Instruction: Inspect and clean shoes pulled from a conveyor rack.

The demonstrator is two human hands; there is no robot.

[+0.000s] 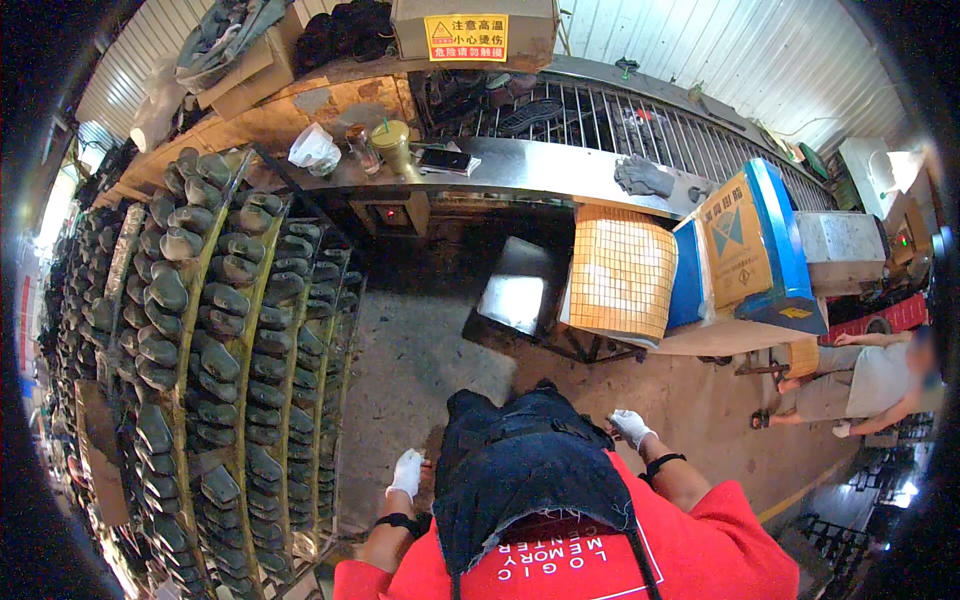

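My left hand [406,474], in a white glove with bare fingertips, hangs beside my dark denim apron [530,455]. Its fingers are loosely bent and apart, and nothing shows in them. On the apron's other side hangs my right hand [630,428], gloved the same way, open and loosely bent with nothing visible in it. Neither hand touches the furniture. Closest to the left hand is a tall rack [245,400] filled with dark shoe-shaped pieces. Ahead of my right hand stands a seat or stand covered with a tan tiled mat [622,272].
A metal-barred conveyor [590,122] runs along the far side; its ledge [530,172] bears a drink cup [391,146], phone [445,160] and grey gloves [643,177]. A low dark metal-topped table [513,287] and blue-edged carton [745,240] stand ahead. Another person [860,382] sits at right.
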